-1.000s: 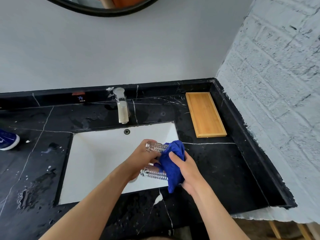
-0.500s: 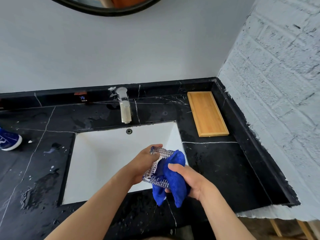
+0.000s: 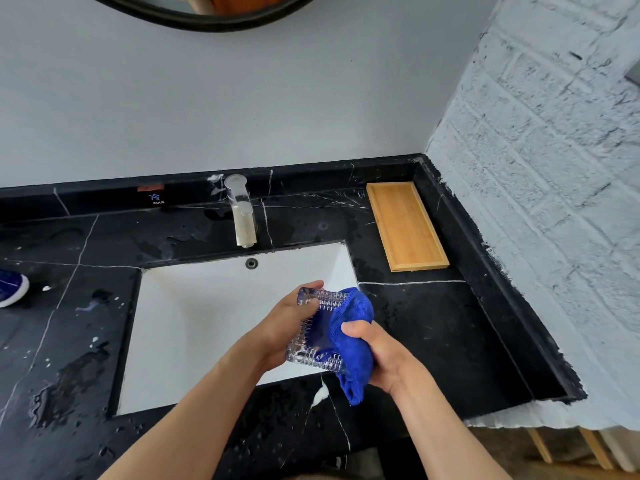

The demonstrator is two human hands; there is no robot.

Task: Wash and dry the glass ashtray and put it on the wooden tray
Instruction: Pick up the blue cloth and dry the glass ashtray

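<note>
I hold the clear ribbed glass ashtray (image 3: 313, 336) on edge over the front right corner of the white sink (image 3: 207, 313). My left hand (image 3: 287, 323) grips its left side. A blue cloth (image 3: 353, 337) is pressed against the ashtray's right side and partly inside it, held by my right hand (image 3: 384, 358). The cloth's loose end hangs below the ashtray. The wooden tray (image 3: 405, 226) lies bare on the black counter at the back right, apart from my hands.
A chrome faucet (image 3: 240, 213) stands behind the sink. The black marble counter (image 3: 433, 327) is wet in patches, mostly at the left. A blue and white object (image 3: 10, 287) lies at the far left edge. A white brick wall bounds the right side.
The ashtray has turned in my left hand, now showing its open face. My right hand has shifted the cloth along its right side and lower.
</note>
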